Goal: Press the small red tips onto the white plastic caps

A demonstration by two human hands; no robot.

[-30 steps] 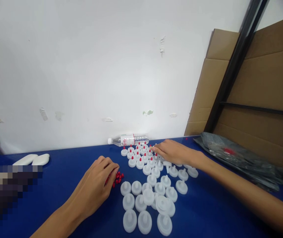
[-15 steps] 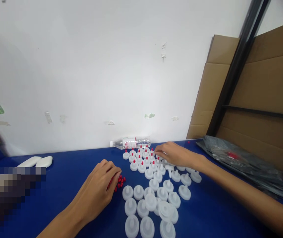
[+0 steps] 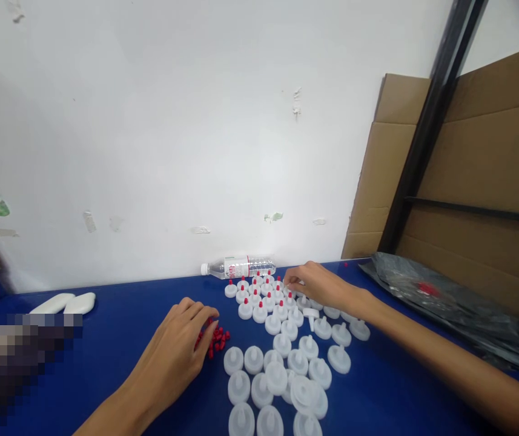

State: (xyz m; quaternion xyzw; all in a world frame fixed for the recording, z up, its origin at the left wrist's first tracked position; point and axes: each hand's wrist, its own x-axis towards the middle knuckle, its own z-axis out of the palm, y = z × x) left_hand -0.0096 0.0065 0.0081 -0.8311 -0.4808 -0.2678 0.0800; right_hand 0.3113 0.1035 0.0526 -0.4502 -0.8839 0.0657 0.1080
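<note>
My left hand rests at a small pile of red caps, its fingers curved around the pile's left side. Thumb and forefinger are apart, and loose caps show between them. My right hand is closed in a pinch over the far rows of white nozzle lids. Whatever lies between its fingertips is too small and hidden to make out. Several far lids carry red tips on their nozzles. Nearer lids have bare nozzles, and a few are stacked or overlapping.
Against the wall lies a clear plastic bottle. Two white rounded objects sit at the left of the blue table. Grey plastic bags lie on the right, beside cardboard and a dark metal post.
The thumb and forefinger of my left hand have parted slightly, showing more red caps. My right hand stays almost in place over the far lids. The view has tilted slightly.
</note>
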